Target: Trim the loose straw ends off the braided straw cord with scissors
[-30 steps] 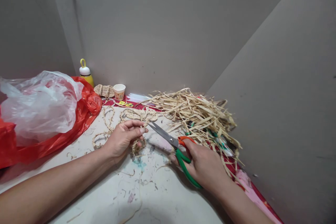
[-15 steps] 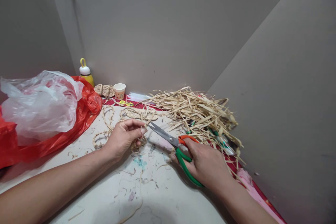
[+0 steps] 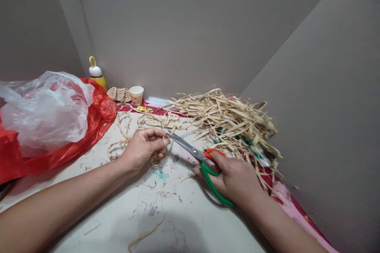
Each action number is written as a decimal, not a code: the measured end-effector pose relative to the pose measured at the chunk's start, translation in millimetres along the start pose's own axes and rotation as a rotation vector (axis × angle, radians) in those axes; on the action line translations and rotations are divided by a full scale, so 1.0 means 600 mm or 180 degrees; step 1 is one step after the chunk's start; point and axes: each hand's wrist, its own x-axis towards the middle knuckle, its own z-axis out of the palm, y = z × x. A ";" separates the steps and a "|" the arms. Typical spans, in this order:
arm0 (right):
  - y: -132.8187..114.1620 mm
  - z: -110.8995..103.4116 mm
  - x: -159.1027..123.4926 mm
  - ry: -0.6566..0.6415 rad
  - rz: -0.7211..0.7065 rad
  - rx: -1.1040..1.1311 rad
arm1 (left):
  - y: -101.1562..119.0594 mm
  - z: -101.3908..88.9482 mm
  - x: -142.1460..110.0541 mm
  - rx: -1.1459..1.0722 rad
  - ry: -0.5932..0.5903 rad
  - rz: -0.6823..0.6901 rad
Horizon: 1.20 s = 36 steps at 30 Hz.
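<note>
My left hand (image 3: 147, 148) pinches a braided straw cord (image 3: 158, 159) between thumb and fingers, over the middle of the table. Part of the cord hangs below the fingertips, and more loops of it lie behind the hand. My right hand (image 3: 234, 174) is closed around scissors (image 3: 194, 152) with one orange and one green handle. Their blade tips meet the straw at my left fingertips, and the blades look nearly closed. A flat woven straw piece (image 3: 163, 120) lies just behind my left hand.
A heap of dry straw strips (image 3: 231, 114) lies at the right back. Red and clear plastic bags (image 3: 59, 114) fill the left. Along the wall stand a yellow bottle (image 3: 96, 73), a woven straw bundle (image 3: 119, 95) and a paper cup (image 3: 137, 95). Scraps litter the white tabletop (image 3: 118, 213).
The scissor blades have closed further at my left fingertips, where a short straw bit now stands by the tips. The whole view has shifted slightly.
</note>
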 end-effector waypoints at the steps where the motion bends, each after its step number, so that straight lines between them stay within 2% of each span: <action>1: 0.001 0.000 -0.001 0.0019 -0.0008 0.0013 | 0.000 0.000 0.000 -0.0011 0.0006 0.0003; 9: 0.010 0.002 -0.007 0.0189 0.0026 -0.0063 | 0.000 0.000 0.000 -0.0100 0.0054 -0.0019; 13: 0.010 0.004 -0.006 0.0176 0.0209 0.0235 | 0.001 -0.002 0.001 -0.0078 0.0018 0.0012; 16: 0.004 -0.001 -0.001 0.0037 0.0780 0.1154 | 0.003 -0.002 0.000 0.0033 0.0024 0.0133; 19: -0.010 -0.016 0.011 -0.0338 0.1480 0.2660 | 0.002 0.003 -0.007 0.0300 0.0086 0.0351; 22: -0.034 -0.035 0.022 -0.0717 0.2124 0.4146 | -0.008 0.007 -0.019 0.1039 -0.0034 0.0882; 24: -0.051 -0.041 0.025 -0.0788 0.2396 0.4855 | -0.018 0.007 -0.029 0.1774 -0.0390 0.1462; 26: -0.066 -0.040 0.024 -0.0757 0.2657 0.5337 | -0.027 0.005 -0.038 0.2511 -0.0946 0.1916; 29: -0.076 -0.031 0.019 -0.0627 0.3025 0.5783 | -0.037 0.004 -0.048 0.3238 -0.1556 0.2138; 30: -0.076 -0.029 0.018 -0.0575 0.3111 0.5842 | -0.039 0.005 -0.049 0.3297 -0.1587 0.2152; 32: -0.071 -0.029 0.019 -0.0461 0.3165 0.5823 | -0.041 0.010 -0.050 0.3123 -0.1390 0.2041; 34: -0.064 -0.033 0.022 -0.0405 0.3076 0.5694 | -0.040 0.017 -0.049 0.2671 -0.1071 0.1631; 36: -0.057 -0.039 0.025 -0.0407 0.2884 0.5540 | -0.039 0.022 -0.045 0.2164 -0.0953 0.1007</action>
